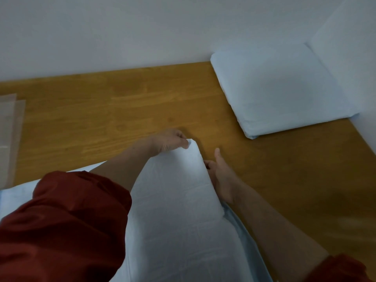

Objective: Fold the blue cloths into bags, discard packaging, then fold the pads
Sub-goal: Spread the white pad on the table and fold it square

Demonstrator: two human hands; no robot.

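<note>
A large white pad (175, 210) with a pale blue backing lies across the near part of the wooden table (122, 110). My left hand (173, 141) pinches the pad's far corner, lifted a little off the table. Along the pad's right edge, my right hand (218, 176) grips it with fingers tucked under the edge and thumb pointing up. Both forearms come out of rolled dark red sleeves. The lower left of the pad is hidden behind my left sleeve.
A stack of folded pale blue pads (280, 88) sits at the far right corner against the white wall. Clear plastic bags (10, 127) lie at the table's left edge. A white wall runs along the back and the right side.
</note>
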